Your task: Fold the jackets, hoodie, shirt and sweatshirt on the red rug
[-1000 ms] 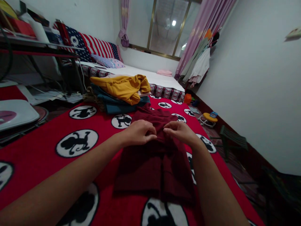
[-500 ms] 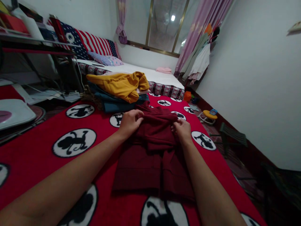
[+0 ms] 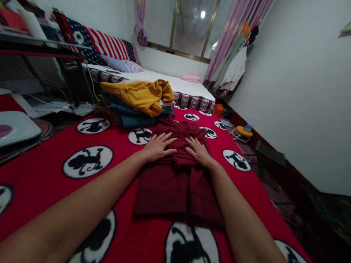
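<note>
A dark red garment (image 3: 175, 182) lies spread on a red blanket (image 3: 49, 146) printed with black-and-white round figures. My left hand (image 3: 158, 146) rests flat on the garment's upper left part, fingers spread. My right hand (image 3: 199, 151) lies flat on its upper right part, fingers stretched out. Both palms press the folded top of the cloth. Just beyond the garment sits a pile of clothes with a yellow garment (image 3: 141, 95) on top of a dark teal one (image 3: 134, 117).
A bed with a white sheet (image 3: 175, 84) and a flag-patterned pillow (image 3: 106, 45) stands behind. A metal shelf (image 3: 41, 47) is at the left, a white wall at the right, a small green stool (image 3: 267, 155) and toys on the floor.
My hands were pinching the garment's middle, then gripped its top fold at the far end. Now both hands have let go and lie flat on the cloth.
</note>
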Tool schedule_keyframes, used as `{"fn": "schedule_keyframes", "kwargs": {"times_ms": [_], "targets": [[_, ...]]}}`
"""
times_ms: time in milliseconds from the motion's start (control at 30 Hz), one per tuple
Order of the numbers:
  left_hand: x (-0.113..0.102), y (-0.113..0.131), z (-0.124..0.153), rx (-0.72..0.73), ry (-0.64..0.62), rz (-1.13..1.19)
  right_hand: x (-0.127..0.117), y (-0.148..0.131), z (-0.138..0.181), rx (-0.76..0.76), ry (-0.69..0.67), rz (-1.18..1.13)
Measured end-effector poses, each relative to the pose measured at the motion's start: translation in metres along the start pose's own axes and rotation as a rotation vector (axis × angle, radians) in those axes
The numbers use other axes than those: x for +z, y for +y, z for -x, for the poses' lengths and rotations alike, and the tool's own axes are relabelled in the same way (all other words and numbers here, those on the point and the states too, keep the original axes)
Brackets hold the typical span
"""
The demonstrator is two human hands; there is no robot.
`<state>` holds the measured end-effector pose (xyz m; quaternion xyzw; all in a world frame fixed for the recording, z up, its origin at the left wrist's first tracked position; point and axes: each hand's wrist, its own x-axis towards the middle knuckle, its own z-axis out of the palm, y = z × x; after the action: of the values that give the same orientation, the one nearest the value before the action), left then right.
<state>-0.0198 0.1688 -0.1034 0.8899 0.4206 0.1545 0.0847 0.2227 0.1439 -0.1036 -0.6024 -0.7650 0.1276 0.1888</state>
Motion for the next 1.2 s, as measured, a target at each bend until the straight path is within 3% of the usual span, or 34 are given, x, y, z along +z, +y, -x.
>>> {"fn": "schedule_keyframes", "kwargs": {"times_ms": [167,267,400,500,667,800,900,1033,1200], "targets": [[0.004,0.001,0.002,0.007,0.07,-0.023,-0.007,-0.003,0.016,-0.015,-0.006,-0.056],[0.003,0.004,0.004,0.037,0.174,0.0,-0.015,-0.009,0.039,-0.077,0.101,-0.12],[-0.004,0.011,0.011,0.246,0.362,0.036,-0.024,-0.01,0.08,-0.166,0.223,-0.157],[-0.011,0.017,0.028,0.414,0.391,0.062,-0.031,0.001,0.112,-0.21,0.225,-0.127],[-0.023,0.015,0.078,0.571,0.225,0.168,-0.043,0.021,0.158,-0.223,0.178,-0.083],[-0.038,0.008,0.106,0.504,0.02,0.171,-0.049,0.011,0.175,-0.233,0.158,-0.106],[-0.047,0.005,0.113,0.439,-0.041,0.102,-0.049,-0.01,0.175,-0.248,0.121,-0.1],[-0.055,0.003,0.112,0.408,-0.094,0.054,-0.045,-0.038,0.17,-0.281,-0.027,0.014],[-0.064,0.002,0.112,0.408,-0.124,-0.003,-0.043,-0.056,0.172,-0.273,-0.079,0.072]]}}
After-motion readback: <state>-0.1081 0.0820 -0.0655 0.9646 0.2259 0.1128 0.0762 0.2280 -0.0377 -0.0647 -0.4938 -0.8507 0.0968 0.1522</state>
